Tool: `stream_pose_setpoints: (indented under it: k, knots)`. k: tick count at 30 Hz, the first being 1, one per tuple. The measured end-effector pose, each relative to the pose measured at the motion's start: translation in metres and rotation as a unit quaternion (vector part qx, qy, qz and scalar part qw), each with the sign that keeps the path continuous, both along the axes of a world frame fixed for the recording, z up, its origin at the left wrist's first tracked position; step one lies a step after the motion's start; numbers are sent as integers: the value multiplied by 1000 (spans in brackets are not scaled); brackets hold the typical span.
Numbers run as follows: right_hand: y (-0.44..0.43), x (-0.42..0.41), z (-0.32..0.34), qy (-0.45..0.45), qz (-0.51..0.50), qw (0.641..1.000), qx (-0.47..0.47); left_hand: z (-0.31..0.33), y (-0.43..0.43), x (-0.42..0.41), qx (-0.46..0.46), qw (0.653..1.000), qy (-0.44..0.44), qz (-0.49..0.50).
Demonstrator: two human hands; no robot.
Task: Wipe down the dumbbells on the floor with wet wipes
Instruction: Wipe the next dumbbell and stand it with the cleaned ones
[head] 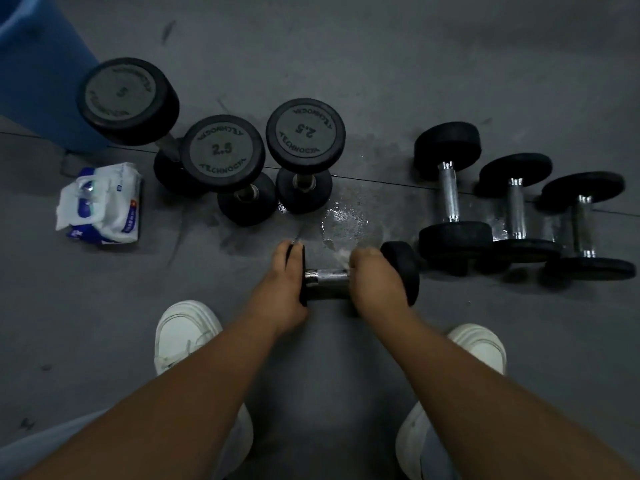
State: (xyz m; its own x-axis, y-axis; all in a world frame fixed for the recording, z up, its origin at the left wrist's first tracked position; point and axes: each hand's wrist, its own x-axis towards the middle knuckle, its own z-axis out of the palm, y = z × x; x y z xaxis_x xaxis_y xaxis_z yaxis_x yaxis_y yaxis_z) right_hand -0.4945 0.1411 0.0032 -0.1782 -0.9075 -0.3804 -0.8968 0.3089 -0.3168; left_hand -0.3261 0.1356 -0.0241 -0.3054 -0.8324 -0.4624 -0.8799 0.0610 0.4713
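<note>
Where the dark grey floor fills the frame, it shows scuff marks and thin seams between its mats, one seam running across the middle. A wet patch glistens at the centre, just above the hands.

At lower centre a small dumbbell lies crosswise on the floor between two white shoes. The left hand grips its left weight, fingers curled over the top edge. The right hand is closed round the metal handle beside the right weight, with a scrap of white wipe showing at its fingertips.

At upper left stands a blue bin. Below it, at the left edge, a pack of wet wipes lies with its flap open. Just right of the pack, three upright dumbbells stand on end close together; two are marked 2.5. At the right of the frame three more dumbbells lie side by side, handles pointing up the frame, their near weights close to the held dumbbell's right end.
</note>
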Motion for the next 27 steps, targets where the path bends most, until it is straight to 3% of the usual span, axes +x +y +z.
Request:
stream_pose_setpoints:
  k: [4, 7, 11, 13, 15, 18, 22, 27]
  knots:
    - [11, 19, -6, -88, 84, 991, 61, -3, 1, 1, -9, 1000, 5, -1]
    - [6, 22, -12, -95, -28, 995, -32, -4, 1, 0, -5, 1000, 11, 1]
    - [2, 19, -17, -47, 78, 996, 8, -1, -2, 0, -2, 1000, -3, -6]
    - [-2, 3, -17, 16, 53, 998, -12, 1, -4, -2, 4, 1000, -10, -2]
    - [-3, -7, -23, 95, 117, 988, -22, 4, -7, -4, 8, 1000, -24, 0]
    - [2, -4, -29, 116, 244, 962, 29, 6, -11, -7, 9, 999, -38, 5]
    - [-16, -8, -27, 120, 259, 955, 87, 8, -23, -9, 8, 999, -45, 3]
    - [-24, -23, -18, -9, 267, 933, 241, 11, -39, -8, 65, 995, -44, -53]
